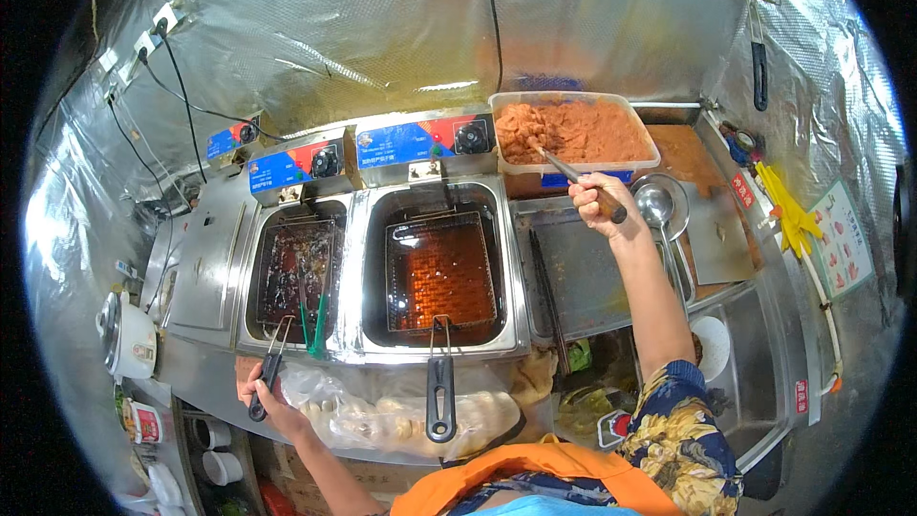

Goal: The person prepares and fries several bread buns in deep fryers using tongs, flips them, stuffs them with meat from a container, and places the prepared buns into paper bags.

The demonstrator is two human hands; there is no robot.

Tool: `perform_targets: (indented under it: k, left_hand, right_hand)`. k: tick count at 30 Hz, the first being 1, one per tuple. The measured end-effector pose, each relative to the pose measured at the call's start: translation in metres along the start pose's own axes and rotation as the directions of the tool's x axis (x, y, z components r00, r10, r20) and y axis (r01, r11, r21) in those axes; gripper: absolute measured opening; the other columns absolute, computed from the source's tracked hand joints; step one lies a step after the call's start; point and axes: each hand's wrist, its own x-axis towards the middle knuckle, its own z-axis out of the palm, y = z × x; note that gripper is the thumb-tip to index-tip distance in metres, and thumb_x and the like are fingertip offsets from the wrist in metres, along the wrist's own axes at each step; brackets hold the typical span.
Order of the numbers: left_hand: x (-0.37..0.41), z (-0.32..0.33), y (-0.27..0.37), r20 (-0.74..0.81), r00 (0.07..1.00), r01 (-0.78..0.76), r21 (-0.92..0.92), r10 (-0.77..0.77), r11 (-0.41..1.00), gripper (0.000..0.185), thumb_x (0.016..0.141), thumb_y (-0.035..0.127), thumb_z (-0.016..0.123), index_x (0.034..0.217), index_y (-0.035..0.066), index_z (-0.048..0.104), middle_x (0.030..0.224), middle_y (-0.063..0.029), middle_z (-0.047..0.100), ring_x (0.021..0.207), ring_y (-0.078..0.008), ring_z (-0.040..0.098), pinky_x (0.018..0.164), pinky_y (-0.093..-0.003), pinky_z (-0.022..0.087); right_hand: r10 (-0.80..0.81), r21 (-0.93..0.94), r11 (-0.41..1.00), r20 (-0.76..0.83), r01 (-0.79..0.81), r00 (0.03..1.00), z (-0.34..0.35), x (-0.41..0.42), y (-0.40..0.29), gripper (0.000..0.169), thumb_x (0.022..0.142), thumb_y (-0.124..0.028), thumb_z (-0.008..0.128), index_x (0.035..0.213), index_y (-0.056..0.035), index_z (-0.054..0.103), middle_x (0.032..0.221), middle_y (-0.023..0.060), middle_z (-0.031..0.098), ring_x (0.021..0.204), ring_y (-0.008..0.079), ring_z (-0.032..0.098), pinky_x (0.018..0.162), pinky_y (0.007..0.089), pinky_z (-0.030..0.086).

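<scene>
My left hand [283, 412] grips the black handle [266, 385] of the wire fry basket in the left deep-fryer well [295, 258]. Dark, bubbling oil fills that well, and green-handled tongs [315, 322] lean in it. With my right hand [596, 202] I hold a wooden-handled tool [566, 169]. Its far end is sunk in orange-pink minced paste [587, 125], and I cannot tell its shape. The paste heaps up inside a clear plastic tub [648, 163] behind the steel tray. Between my hands, the right fryer well [437, 265] holds brown oil and a submerged wire basket [494, 304].
Long dark chopsticks [548, 294] lie across a steel tray [580, 265]. Steel ladles [655, 208] rest right of my forearm, near a sink [759, 358]. Bagged pale food [408, 416] lies before the fryers. A white rice cooker [129, 337] stands left; black cords [179, 72] hang behind.
</scene>
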Motion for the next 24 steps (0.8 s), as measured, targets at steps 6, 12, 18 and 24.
perform_targets:
  k: [6, 12, 18, 24]
  left_hand:
    - [0.002, -0.004, -0.006, 0.027, 1.000, -0.012, -0.024, 0.012, 1.000, 0.015, 0.094, 0.021, 0.050, 0.097, 0.008, 0.041, 0.118, -0.0090, 0.054, 0.103, -0.0194, 0.056, 0.086, -0.0312, 0.048]
    - [0.000, -0.002, -0.003, 0.025, 1.000, -0.014, -0.006, 0.014, 1.000, 0.016, 0.094, 0.020, 0.049, 0.099, 0.006, 0.045, 0.118, -0.0087, 0.055, 0.102, -0.0187, 0.056, 0.087, -0.0309, 0.047]
    - [0.000, 0.000, 0.001, 0.008, 1.000, 0.002, -0.005, -0.002, 1.000, 0.015, 0.094, 0.020, 0.050, 0.096, 0.006, 0.048, 0.117, -0.0091, 0.056, 0.100, -0.0167, 0.055, 0.085, -0.0303, 0.047]
    - [0.001, -0.004, -0.006, 0.005, 1.000, -0.020, 0.016, 0.020, 1.000, 0.012, 0.095, 0.020, 0.050, 0.095, 0.008, 0.047, 0.118, -0.0091, 0.057, 0.101, -0.0153, 0.055, 0.084, -0.0291, 0.047]
  right_hand:
    - [0.025, -0.076, 0.997, 0.005, -0.024, 1.000, 0.008, -0.014, -0.012, 0.012, 0.090, -0.005, 0.048, 0.093, -0.0023, 0.037, 0.075, 0.0058, 0.050, 0.055, 0.0062, 0.054, 0.041, 0.0199, 0.049]
    - [-0.026, -0.155, 0.988, -0.017, 0.023, 1.000, 0.028, -0.030, -0.020, 0.010, 0.090, -0.007, 0.048, 0.087, -0.0031, 0.039, 0.073, 0.0037, 0.051, 0.054, 0.0051, 0.055, 0.041, 0.0195, 0.053]
    - [-0.052, -0.351, 0.936, -0.055, 0.030, 0.997, 0.054, -0.041, -0.038, 0.013, 0.089, -0.010, 0.049, 0.079, -0.0016, 0.046, 0.061, -0.0019, 0.051, 0.048, 0.0039, 0.053, 0.041, 0.0169, 0.051]
    - [-0.085, -0.357, 0.930, 0.027, 0.089, 0.996, 0.073, -0.047, -0.060, 0.010, 0.088, -0.004, 0.050, 0.093, -0.0014, 0.042, 0.079, 0.0059, 0.053, 0.057, 0.0047, 0.056, 0.041, 0.0170, 0.047]
